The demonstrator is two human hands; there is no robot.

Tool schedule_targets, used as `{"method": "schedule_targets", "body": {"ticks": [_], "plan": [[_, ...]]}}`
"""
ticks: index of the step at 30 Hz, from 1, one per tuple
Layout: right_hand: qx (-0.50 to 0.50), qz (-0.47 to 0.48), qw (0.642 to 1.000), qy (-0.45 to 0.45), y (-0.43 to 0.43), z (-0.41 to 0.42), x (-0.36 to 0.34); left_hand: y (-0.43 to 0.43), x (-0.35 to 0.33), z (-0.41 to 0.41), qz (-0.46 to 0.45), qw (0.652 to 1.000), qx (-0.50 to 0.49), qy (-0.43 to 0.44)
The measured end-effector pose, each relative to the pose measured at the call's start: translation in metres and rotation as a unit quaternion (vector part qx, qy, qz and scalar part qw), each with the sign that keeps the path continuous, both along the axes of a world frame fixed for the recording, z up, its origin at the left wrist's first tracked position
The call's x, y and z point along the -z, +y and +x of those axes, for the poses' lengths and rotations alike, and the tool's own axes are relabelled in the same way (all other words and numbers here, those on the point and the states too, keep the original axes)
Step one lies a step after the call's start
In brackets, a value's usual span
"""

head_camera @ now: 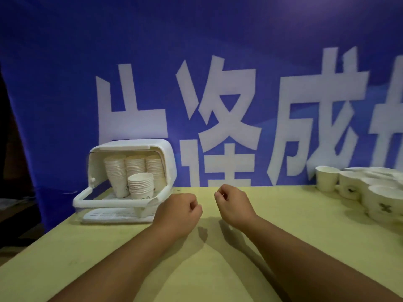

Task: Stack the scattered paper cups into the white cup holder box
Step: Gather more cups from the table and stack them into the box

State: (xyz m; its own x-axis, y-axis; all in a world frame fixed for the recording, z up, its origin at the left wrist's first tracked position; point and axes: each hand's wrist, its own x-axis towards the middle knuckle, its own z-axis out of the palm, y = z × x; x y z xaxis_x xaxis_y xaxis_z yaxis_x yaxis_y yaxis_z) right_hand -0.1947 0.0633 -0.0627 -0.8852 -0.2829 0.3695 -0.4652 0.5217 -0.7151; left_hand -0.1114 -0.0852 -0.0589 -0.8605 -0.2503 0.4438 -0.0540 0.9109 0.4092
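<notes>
A yellow-green table [218,269] is stretching across the lower half of the view, its left edge running diagonally toward the near left corner. Behind it a blue banner [196,40] is hanging as a backdrop, filling most of the upper view and showing large white characters [220,110] whose lower parts are disappearing behind the table's far edge. Darkness is lying beyond the banner's left side.

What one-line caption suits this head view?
Both hands, left and right, hover closed and empty between the part-filled box and loose cups.
</notes>
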Motion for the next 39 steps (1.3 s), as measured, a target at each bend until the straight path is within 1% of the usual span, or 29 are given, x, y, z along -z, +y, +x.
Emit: {"method": "schedule_targets", "body": {"ticks": [3, 7, 12, 18, 21, 24, 26, 28, 30, 35, 37, 39], "plan": [[0.031, 0.015, 0.999, -0.031, 0.053, 0.006, 0.004, 0.047, 0.010, -0.002, 0.034, 0.999, 0.031, -0.011], [0.087, 0.040, 0.994, -0.047, 0.135, 0.019, 0.010, 0.117, 0.022, -0.005, 0.078, 0.992, 0.088, -0.041], [0.157, 0.071, 0.983, -0.057, 0.241, 0.040, 0.018, 0.195, 0.033, -0.006, 0.106, 0.981, 0.146, -0.074], [0.227, 0.076, 0.970, -0.042, 0.331, 0.071, 0.030, 0.289, 0.037, -0.010, 0.053, 0.961, 0.243, -0.118], [0.267, 0.037, 0.963, -0.001, 0.354, 0.090, 0.033, 0.338, 0.032, -0.010, 0.041, 0.950, 0.276, -0.139], [0.338, 0.027, 0.937, 0.079, 0.379, 0.104, 0.036, 0.377, 0.025, -0.013, 0.034, 0.941, 0.302, -0.152], [0.372, 0.018, 0.925, 0.070, 0.399, 0.106, 0.038, 0.396, 0.020, -0.018, 0.041, 0.933, 0.317, -0.164], [0.390, -0.026, 0.919, 0.042, 0.413, 0.106, 0.040, 0.411, 0.014, -0.023, 0.031, 0.928, 0.329, -0.170], [0.400, -0.044, 0.915, 0.042, 0.414, 0.105, 0.042, 0.423, 0.009, -0.031, 0.029, 0.927, 0.334, -0.169], [0.389, -0.046, 0.918, 0.055, 0.411, 0.099, 0.046, 0.443, 0.000, -0.055, 0.022, 0.932, 0.318, -0.175], [0.382, -0.028, 0.922, 0.058, 0.413, 0.097, 0.048, 0.448, -0.001, -0.059, 0.018, 0.932, 0.316, -0.179], [0.382, -0.010, 0.922, 0.069, 0.413, 0.095, 0.049, 0.450, 0.001, -0.062, 0.002, 0.941, 0.295, -0.165]]}}
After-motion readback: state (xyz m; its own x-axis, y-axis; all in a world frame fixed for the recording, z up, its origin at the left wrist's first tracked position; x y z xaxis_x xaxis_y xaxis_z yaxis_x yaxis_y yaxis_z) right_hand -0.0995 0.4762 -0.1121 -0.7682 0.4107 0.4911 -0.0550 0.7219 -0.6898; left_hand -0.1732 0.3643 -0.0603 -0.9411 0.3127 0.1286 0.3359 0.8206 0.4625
